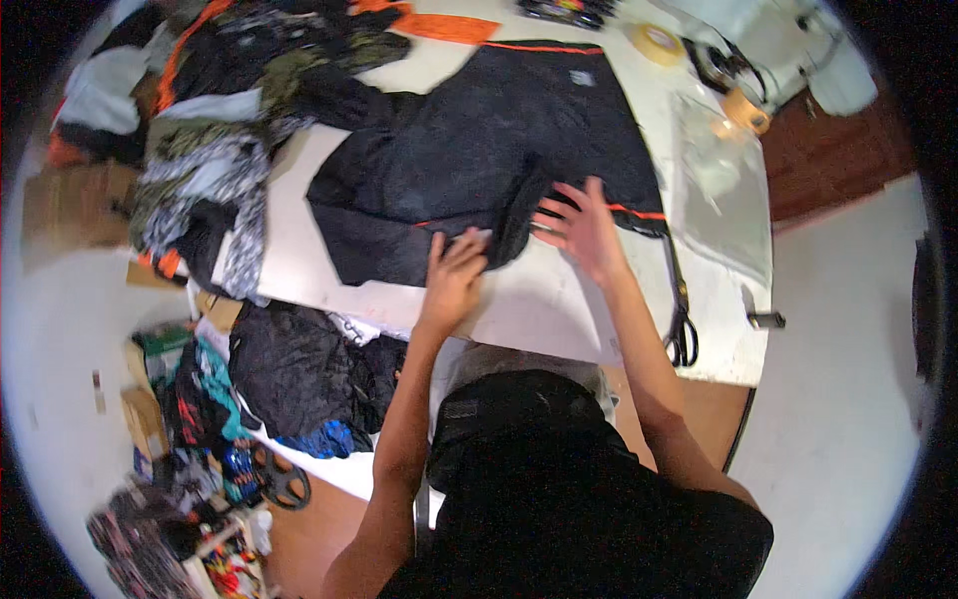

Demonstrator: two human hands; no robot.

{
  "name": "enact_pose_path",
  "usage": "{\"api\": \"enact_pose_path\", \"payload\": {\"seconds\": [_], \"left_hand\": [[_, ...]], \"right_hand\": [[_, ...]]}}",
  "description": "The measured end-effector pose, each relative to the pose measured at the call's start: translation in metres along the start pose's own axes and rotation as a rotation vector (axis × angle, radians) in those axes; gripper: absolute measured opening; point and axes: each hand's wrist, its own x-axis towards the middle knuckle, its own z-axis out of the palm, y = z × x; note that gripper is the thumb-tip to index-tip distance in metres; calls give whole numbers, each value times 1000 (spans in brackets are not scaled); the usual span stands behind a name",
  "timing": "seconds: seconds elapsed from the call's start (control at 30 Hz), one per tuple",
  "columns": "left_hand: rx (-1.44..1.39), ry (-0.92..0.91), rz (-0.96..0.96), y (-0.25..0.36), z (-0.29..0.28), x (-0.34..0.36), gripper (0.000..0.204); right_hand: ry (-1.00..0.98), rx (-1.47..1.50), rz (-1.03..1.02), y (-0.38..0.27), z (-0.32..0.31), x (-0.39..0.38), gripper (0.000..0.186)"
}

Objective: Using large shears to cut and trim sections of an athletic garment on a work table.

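A black garment [469, 130] with thin orange trim and a small pale mark lies spread on the white table [559, 314]. Its near part is bunched into a raised fold between my hands. My left hand [457, 275] rests on the near edge of the cloth, fingers extended and somewhat apart. A small whitish spot shows at its fingertips, too blurred to name. Just right of the fold, my right hand [584, 235] has its fingers spread and holds nothing; whether it touches the cloth I cannot tell. Black-handled scissors [682, 334] lie to the right of that hand.
Heaped camouflage and dark garments [205, 165] cover the table's left side. Orange cloth [449, 27] lies at the back. On the right are a yellowish tape roll [659, 44], an orange roll [746, 110] and a clear plastic bag [720, 200]. Dark clothes [299, 364] are piled below.
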Motion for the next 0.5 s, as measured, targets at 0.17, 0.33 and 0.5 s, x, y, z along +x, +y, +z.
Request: {"api": "enact_pose_path", "payload": {"seconds": [0.17,0.33,0.5], "left_hand": [[103,-39,-24,-7,-19,5,18],[94,-43,-71,-6,-28,1,27],[22,8,-153,29,-37,13,30]], "right_hand": [[256,-177,-115,1,-12,-2,57],[394,-724,-202,-17,-14,11,50],[207,-973,-286,-5,-22,43,29]]}}
